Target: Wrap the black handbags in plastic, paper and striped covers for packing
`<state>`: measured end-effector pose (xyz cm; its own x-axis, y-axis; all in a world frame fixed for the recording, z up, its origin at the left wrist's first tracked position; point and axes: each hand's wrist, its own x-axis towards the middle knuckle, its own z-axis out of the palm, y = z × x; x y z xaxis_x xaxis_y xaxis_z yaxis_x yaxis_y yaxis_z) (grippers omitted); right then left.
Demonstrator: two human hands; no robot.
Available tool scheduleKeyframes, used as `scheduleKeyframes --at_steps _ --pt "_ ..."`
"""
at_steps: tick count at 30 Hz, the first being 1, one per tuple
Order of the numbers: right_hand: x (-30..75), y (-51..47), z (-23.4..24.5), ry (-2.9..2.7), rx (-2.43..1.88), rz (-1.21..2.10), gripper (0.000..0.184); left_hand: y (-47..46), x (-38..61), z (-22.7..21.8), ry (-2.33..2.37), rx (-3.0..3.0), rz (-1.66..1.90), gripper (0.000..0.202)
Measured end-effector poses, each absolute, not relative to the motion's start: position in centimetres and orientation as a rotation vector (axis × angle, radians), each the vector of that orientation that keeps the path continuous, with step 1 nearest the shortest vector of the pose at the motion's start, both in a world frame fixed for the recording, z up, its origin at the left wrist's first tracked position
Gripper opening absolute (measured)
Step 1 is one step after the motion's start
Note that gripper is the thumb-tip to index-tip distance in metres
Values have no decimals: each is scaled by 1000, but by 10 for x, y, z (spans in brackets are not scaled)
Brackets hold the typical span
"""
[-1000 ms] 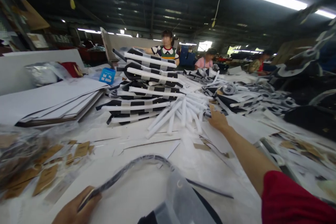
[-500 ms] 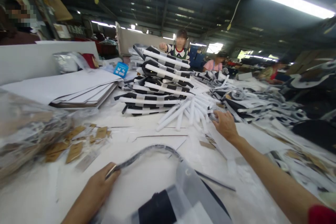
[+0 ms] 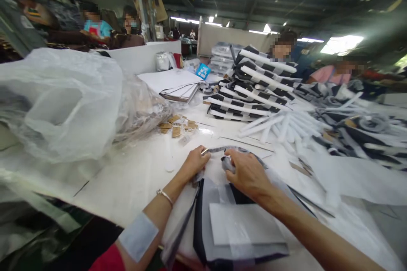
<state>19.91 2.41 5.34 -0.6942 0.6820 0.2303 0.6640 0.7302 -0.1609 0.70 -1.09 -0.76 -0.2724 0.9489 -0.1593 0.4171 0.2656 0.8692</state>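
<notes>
Okay, left hand (image 3: 192, 162) pinched strap (image 3: 218, 149), right hand (image 3: 248, 173) gripped greyish roll (image 3: 227, 164), seemingly; likely strap-handling step, next move called for steadiness.

Brown tags (image 3: 176, 131) lie beyond the left fingers (image 3: 199, 153), slightly to their left; a translucent plastic bag (image 3: 73, 106) bulges farther left, white sheets (image 3: 173, 78) and a blue box (image 3: 202, 71) farther beyond.

One left hand (image 3: 194, 163), one right hand (image 3: 248, 172), one bag (image 3: 206, 224)
Tally's also got one blue box (image 3: 202, 71), one bracelet (image 3: 164, 196), one stack of white sheets (image 3: 171, 80).
</notes>
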Motion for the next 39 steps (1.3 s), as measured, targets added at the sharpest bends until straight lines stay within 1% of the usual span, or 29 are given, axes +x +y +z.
scheduleKeyframes --at_steps 3,7,9,12,14,16,19,24,27,30,32,35,36,37,39 --pt "170 17 39 -2769 -1154 120 34 -13 6 -8 1747 1238 952 21" --pt "156 23 43 -2713 -1201 488 31 -11 2 -9 1689 1301 961 23" --pt "158 34 51 -2645 -1191 538 27 -10 0 -11 1684 1345 961 28" --pt "165 55 59 -2701 -1131 381 22 -7 0 -13 1697 1426 941 33" --pt "168 68 57 -2839 -1016 311 24 -7 1 -12 1725 1486 921 34" --pt "168 76 51 -2960 -925 309 27 -7 2 -12 1765 1548 899 32" --pt "166 81 40 -3000 -915 336 25 -8 2 -12 1841 1639 871 28" --pt "167 81 32 -2987 -849 363 23 -11 3 -14 1972 1739 813 31" --pt "167 78 30 -2963 -931 291 18 -11 5 -13 1990 1803 787 31" --pt "162 74 24 -2912 -1067 195 13 -11 7 -10 1988 1839 768 35" --pt "159 71 19 -2881 -1124 158 18 -11 8 -8 2007 1838 758 37" --pt "156 68 16 -2851 -1116 58 40 -11 9 -9 2072 1869 728 39" --pt "156 68 16 -2856 -1080 1 45 -11 10 -9 2093 1884 715 37" --pt "155 69 17 -2868 -1036 -56 46 -11 10 -10 2109 1896 700 35" --pt "153 72 21 -2926 -947 -112 39 -10 11 -11 2127 1900 670 31"
